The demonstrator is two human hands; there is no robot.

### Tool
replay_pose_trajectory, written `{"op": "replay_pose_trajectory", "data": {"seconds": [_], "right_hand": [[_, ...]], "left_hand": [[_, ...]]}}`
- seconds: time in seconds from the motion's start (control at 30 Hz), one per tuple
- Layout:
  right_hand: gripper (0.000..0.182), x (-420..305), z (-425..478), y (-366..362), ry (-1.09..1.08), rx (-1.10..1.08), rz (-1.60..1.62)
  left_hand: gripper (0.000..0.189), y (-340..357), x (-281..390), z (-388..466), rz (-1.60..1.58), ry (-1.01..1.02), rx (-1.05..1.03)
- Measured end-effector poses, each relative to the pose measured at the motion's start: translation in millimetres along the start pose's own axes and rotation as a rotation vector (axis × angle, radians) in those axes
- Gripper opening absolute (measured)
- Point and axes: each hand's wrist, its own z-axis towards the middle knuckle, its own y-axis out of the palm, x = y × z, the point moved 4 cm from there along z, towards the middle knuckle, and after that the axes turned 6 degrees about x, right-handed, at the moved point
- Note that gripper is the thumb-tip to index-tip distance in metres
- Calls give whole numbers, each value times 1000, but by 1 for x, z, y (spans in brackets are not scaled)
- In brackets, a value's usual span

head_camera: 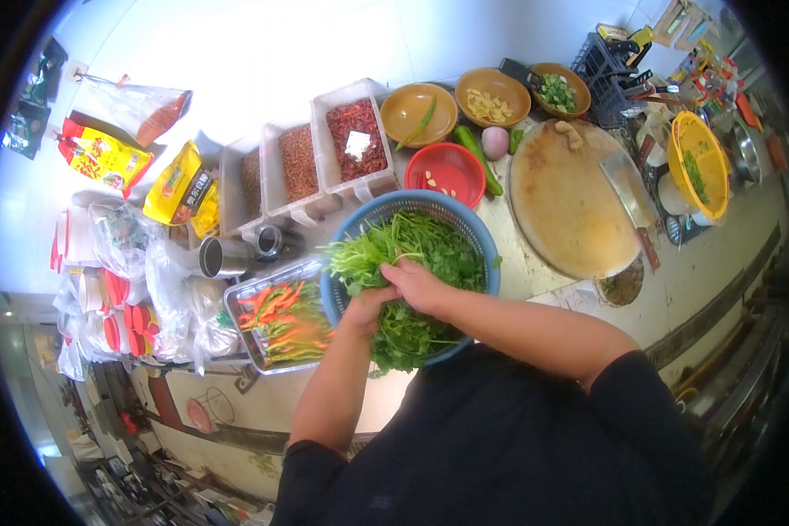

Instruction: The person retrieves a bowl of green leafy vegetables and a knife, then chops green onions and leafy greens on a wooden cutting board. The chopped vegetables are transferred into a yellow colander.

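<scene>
Both my hands are together over a blue plastic colander (493,263) heaped with leafy green cilantro (457,253). My left hand (371,306) grips a bunch of it from below, its stems (365,253) pointing up and to the left. On the same bunch, my right hand (415,283) presses with its fingers among the stems. Leaves of the bunch hang down below my hands over the colander's near rim. How the fingers lie under the greens is hidden.
A metal tray (240,322) of red and green chillies touches the colander's left side. To the right, a cleaver (624,191) lies on a round chopping board (559,197). Behind stand a red basket (434,154), a bowl of garlic (490,102) and bins of dried chillies (355,125).
</scene>
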Motion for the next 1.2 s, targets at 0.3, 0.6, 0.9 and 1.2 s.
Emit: {"op": "replay_pose_trajectory", "data": {"seconds": [0.3, 0.6, 0.9, 1.2], "right_hand": [[84, 8, -2, -25, -236, -201, -69], [85, 28, -25, -11, -574, -433, -1026], [53, -6, -73, -15, -999, -127, -922], [47, 31, -148, -206, -662, 536, -748]], "left_hand": [[52, -7, 24, -6, -100, 203, 93], [54, -20, 118, -72, -111, 251, 115], [72, 21, 187, -82, 21, 398, -88], [62, 149, 150, -37, 233, 269, -217]]}}
